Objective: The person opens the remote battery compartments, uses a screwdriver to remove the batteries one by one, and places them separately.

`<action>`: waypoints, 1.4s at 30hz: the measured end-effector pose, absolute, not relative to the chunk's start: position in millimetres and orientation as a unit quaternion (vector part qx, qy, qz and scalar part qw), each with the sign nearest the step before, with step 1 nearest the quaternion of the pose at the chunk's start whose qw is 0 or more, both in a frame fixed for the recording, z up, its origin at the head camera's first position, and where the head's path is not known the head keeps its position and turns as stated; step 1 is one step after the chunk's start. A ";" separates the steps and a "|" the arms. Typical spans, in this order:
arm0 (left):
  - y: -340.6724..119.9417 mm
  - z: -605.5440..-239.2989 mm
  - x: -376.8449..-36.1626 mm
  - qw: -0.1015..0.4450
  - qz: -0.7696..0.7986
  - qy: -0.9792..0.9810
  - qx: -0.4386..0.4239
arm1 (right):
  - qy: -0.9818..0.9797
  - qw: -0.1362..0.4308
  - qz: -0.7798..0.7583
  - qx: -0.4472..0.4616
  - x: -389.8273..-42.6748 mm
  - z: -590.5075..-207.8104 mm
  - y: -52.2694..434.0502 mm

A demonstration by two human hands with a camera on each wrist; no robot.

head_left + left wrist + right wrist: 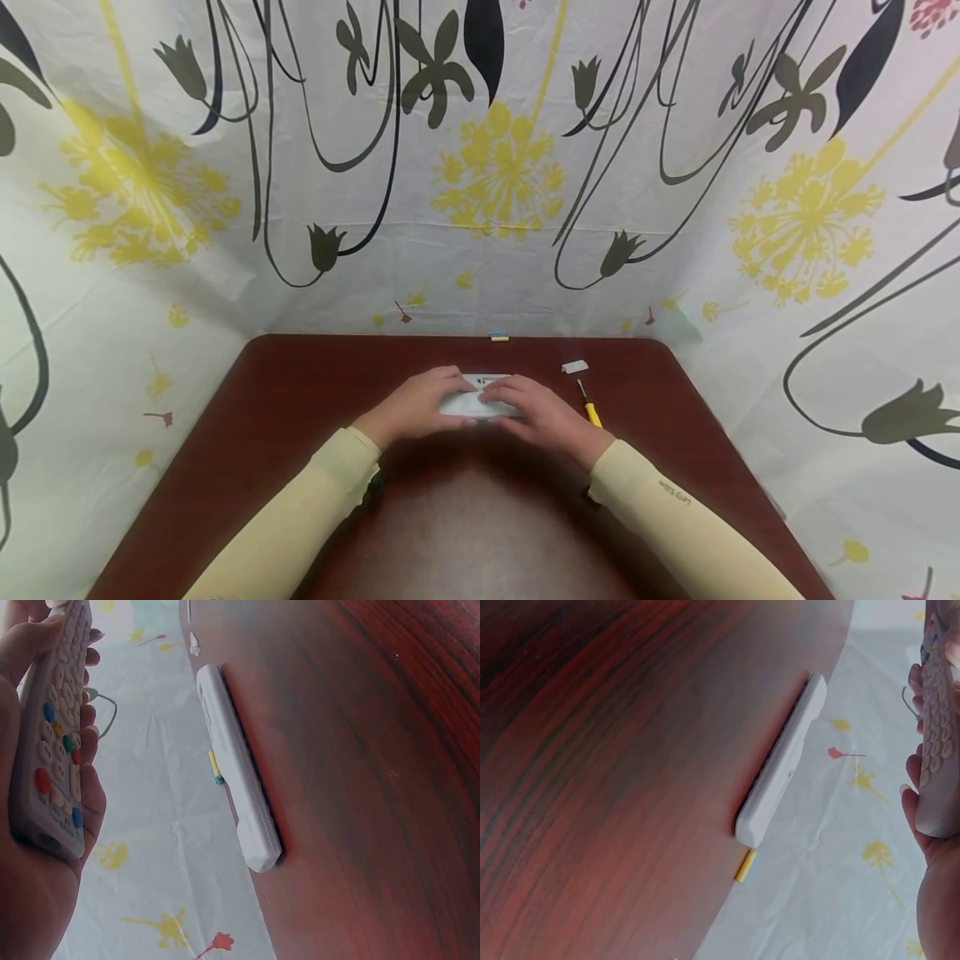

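A white remote control (pixel 461 405) with small coloured buttons is held lengthwise between both hands over the table. My left hand (pixel 420 406) grips one end, thumb on the near side and fingers on the far side. At the other end my right hand (pixel 551 414) grips it the same way, with fingertips partly covering it. Rows of round buttons show on the held remote (pixel 64 742) in the left wrist view. Just beyond the hands, a second white device (pixel 236 769), long and slim, lies on the table.
A yellow-handled screwdriver (pixel 592 414) lies right of the right hand. Behind it is a small white plastic piece (pixel 575 367). A small yellow and blue item (pixel 498 337) sits at the far edge of the dark red table (pixel 322 367). Patterned cloth (pixel 465 275) hangs around the table.
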State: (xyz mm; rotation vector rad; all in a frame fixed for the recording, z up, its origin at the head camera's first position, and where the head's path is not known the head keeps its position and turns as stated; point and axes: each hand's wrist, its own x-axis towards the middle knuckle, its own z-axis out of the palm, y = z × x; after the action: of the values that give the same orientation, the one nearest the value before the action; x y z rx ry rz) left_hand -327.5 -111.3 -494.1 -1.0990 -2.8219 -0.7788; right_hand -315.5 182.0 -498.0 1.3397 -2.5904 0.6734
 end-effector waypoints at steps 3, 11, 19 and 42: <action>-111.8 -494.6 -328.0 0.007 -0.246 -0.903 -0.352 | -0.860 0.082 0.219 0.453 -315.1 -497.3 181.9; -112.5 -492.5 -328.1 0.014 -0.248 -0.900 -0.357 | -0.850 0.106 0.209 0.471 -315.3 -496.3 180.9; -112.6 -490.6 -326.0 0.003 -0.252 -0.901 -0.353 | -0.846 0.120 0.199 0.481 -315.3 -496.2 181.3; -113.4 -492.4 -325.1 0.005 -0.253 -0.897 -0.363 | -0.837 0.116 0.179 0.505 -316.1 -489.0 178.9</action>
State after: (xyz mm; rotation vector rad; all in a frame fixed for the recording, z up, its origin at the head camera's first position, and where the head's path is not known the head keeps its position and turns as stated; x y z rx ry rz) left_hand -325.1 -113.4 -492.4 -1.1374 -2.8075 -0.7937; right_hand -316.1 178.9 -489.0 1.4775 -2.4499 0.5245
